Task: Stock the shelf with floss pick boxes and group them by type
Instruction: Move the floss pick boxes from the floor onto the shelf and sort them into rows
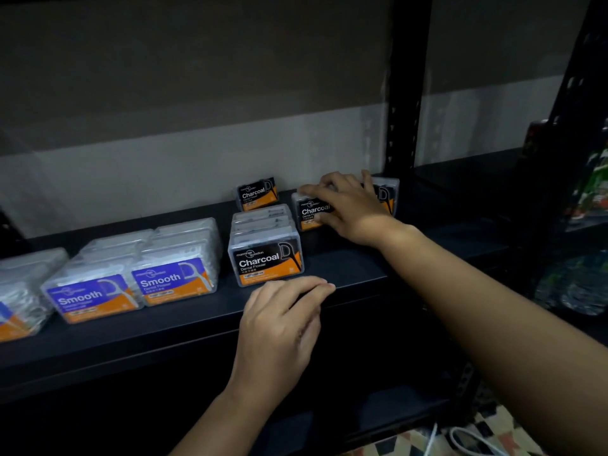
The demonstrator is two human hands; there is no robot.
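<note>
Black and orange labels mark the Charcoal floss pick boxes on the right half of the dark shelf (345,268). My right hand (352,205) reaches to the back, its fingers (312,189) curled over the top of one Charcoal box (312,213) and gripping it; another Charcoal box (386,192) stands just behind my hand, partly hidden. A lone Charcoal box (257,193) sits at the rear, and a front row of Charcoal boxes (266,248) runs toward me. My left hand (279,324) rests on the shelf's front edge, fingers loosely bent, holding nothing. Purple-labelled Smooth boxes (131,271) are grouped at the left.
</note>
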